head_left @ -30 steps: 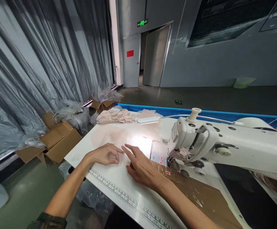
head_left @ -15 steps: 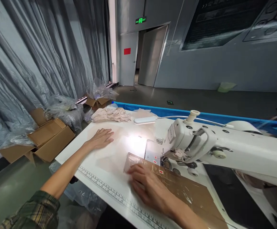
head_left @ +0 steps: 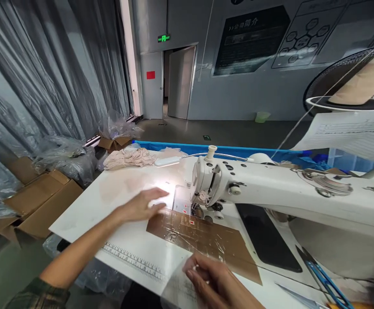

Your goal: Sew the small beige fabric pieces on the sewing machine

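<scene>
White bench (head_left: 86, 206) carries the sewing machine (head_left: 270, 184), with a taped brown sheet (head_left: 206, 240) lying in front of it. Left hand (head_left: 141, 206) rests flat on the bench just left of the machine head, fingers apart and holding nothing. Right hand (head_left: 215, 283) is at the bench's near edge, fingers pinched on a sheer fabric piece (head_left: 174, 285).

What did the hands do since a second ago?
The right hand slid back to the front edge of the table, pinching a see-through sheet. The left hand swung out left, then returned beside the needle plate, flat. The sewing machine and brown board stayed put.
</scene>
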A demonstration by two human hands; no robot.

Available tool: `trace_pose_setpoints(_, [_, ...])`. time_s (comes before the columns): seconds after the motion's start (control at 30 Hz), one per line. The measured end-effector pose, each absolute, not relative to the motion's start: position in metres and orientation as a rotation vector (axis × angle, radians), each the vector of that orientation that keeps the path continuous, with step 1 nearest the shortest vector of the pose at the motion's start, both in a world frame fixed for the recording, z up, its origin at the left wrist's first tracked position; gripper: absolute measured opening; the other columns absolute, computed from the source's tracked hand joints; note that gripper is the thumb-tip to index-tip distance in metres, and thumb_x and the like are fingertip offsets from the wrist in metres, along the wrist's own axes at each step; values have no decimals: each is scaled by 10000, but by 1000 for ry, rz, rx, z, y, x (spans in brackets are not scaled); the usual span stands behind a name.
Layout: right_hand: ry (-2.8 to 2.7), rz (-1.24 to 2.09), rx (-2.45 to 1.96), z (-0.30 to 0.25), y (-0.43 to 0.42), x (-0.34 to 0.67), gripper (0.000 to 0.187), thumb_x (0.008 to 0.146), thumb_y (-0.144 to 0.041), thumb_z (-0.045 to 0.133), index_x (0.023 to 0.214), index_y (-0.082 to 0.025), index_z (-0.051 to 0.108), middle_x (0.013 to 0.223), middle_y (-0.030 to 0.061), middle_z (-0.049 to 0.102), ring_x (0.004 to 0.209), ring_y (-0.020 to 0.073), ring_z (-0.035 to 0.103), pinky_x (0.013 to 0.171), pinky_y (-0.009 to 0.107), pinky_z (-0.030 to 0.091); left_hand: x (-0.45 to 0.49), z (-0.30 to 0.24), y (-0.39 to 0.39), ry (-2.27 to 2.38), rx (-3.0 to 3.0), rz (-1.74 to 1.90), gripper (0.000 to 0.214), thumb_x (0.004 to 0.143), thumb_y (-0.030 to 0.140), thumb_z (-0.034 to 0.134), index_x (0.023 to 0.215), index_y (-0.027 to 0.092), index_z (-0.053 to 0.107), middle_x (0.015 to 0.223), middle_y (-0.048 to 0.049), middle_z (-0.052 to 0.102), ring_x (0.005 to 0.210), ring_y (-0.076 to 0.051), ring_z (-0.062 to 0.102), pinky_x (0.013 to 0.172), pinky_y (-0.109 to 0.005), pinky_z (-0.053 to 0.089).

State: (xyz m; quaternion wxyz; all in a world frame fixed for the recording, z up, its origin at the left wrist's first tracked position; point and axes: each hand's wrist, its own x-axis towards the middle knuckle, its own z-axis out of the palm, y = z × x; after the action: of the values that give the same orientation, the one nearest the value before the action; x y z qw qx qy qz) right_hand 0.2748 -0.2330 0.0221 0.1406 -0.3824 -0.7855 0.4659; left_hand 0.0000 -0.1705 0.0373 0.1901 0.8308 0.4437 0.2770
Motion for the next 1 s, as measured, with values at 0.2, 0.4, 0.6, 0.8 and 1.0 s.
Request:
trace_pose_setpoints(0.2, [-2153,1413,-982,11,-209,267,377,909,-534,443,836,-185,566,696,-5,521,628,123,450,580,228,362,66,24,-187,749,2080,373,474,782,507,700,1135,193,661,856,-33,693,765,-161,623,651,-230,473])
trace_pose_setpoints(0.4, [-2162,1694,-998,10,-189,285,345,819,-506,603,750,-171,560,636,-41,446,584,90,379,530,206,303,45,16,-170,950,1814,464,270,791,407,699,818,140,730,714,-17,661,597,-83,536,519,-173,387])
trace_pose_setpoints(0.6, [-2030,1801,-1129,28,-162,286,264,732,-404,683,730,-195,523,666,-34,509,592,100,438,523,213,339,38,8,-164,1131,1742,568,305,827,444,633,796,146,693,582,26,589,474,-65,458,446,-180,332])
trace_pose_setpoints(0.8, [-1996,1344,-1554,24,-141,296,217,696,-353,712,795,-191,606,654,-5,572,570,133,496,488,245,384,38,-14,-157,1499,2393,750,308,915,422,543,794,183,696,710,-10,671,620,-125,584,516,-212,369])
trace_pose_setpoints(1.0, [-1914,1311,-1545,20,-142,297,367,710,-473,702,921,-174,671,823,53,675,761,225,606,605,314,488,36,-19,-145,1510,2815,957,300,965,401,467,1066,183,646,919,-75,688,751,-166,593,620,-270,446])
